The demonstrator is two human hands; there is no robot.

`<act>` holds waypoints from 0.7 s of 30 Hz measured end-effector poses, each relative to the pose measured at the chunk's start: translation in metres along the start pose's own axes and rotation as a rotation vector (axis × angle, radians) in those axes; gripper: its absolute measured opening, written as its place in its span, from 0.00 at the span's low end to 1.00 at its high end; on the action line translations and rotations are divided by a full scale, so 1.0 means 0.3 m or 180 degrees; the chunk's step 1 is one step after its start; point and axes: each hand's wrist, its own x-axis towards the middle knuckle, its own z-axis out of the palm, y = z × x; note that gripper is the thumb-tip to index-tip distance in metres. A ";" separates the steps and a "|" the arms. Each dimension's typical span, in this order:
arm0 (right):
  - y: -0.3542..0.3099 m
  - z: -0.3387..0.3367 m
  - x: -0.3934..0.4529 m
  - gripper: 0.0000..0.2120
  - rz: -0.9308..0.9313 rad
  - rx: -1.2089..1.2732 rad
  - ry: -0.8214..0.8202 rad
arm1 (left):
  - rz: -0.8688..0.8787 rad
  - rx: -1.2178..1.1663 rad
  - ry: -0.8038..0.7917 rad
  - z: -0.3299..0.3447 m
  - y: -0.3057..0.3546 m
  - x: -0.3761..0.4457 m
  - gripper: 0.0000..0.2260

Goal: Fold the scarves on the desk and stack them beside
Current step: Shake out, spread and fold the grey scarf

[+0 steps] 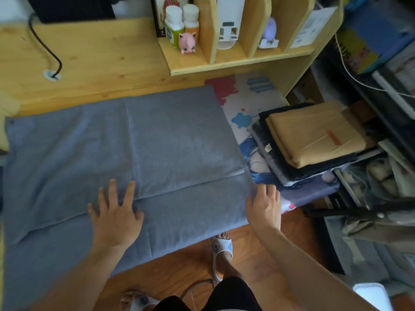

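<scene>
My left hand (115, 212) presses flat, grip released, on the grey scarf (139, 153); my right hand (265, 205), fingers loose, touches its right edge beside the folded stack (314, 135).

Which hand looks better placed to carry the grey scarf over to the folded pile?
Probably the right hand: it touches the grey scarf at the edge nearest the folded pile.
</scene>
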 end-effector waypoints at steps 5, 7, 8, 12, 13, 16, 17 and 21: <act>0.118 0.012 -0.060 0.10 0.1141 0.1086 -0.0432 | -0.0194 -0.0086 -0.0635 0.032 0.036 0.018 0.34; 0.138 0.014 -0.069 0.08 0.1255 0.1342 -0.0376 | -0.0222 -0.0117 -0.0740 0.003 0.043 0.033 0.35; 0.139 0.014 -0.070 0.07 0.1313 0.1391 -0.0382 | -0.0237 -0.0142 -0.0802 -0.007 0.047 0.041 0.35; 0.130 0.006 -0.058 0.05 0.1408 0.1263 -0.0520 | -0.0263 -0.0170 -0.0931 -0.014 0.056 0.044 0.35; 0.126 -0.002 -0.058 0.05 0.1345 0.1238 -0.0461 | -0.0270 -0.0176 -0.0948 -0.013 0.056 0.044 0.35; 0.102 -0.035 -0.077 0.06 0.0924 0.1261 -0.0088 | -0.0277 -0.0133 -0.0956 -0.014 0.063 0.048 0.35; 0.094 -0.043 -0.082 0.07 0.0828 0.1346 -0.0086 | -0.0282 -0.0109 -0.0970 -0.017 0.066 0.047 0.35; 0.079 -0.069 -0.066 0.06 0.1183 0.1789 -0.0319 | -0.0292 -0.0071 -0.0986 -0.023 0.068 0.045 0.35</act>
